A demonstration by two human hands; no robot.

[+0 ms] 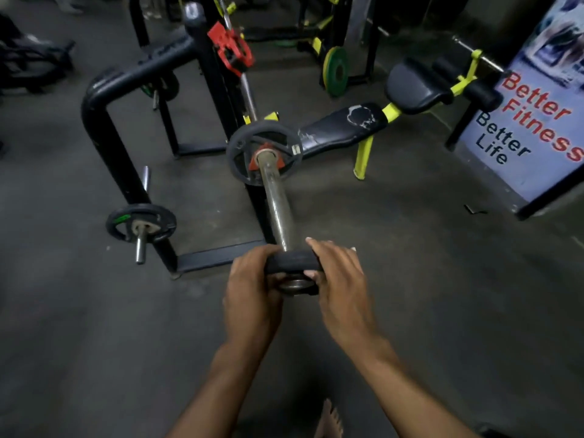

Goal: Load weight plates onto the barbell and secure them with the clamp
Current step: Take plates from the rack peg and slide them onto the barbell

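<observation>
Flanking the barbell sleeve (275, 203) end, both hands' grip closed on perhaps a small plate (292, 262).

Small plate (292, 263) at the near end of the barbell sleeve (275, 203) at frame centre, left hand (252, 289) and right hand (339, 286) on either side of it, larger plate (264, 153) farther up the sleeve, rack (126, 128) at left, bench (379, 121) at upper right.
</observation>
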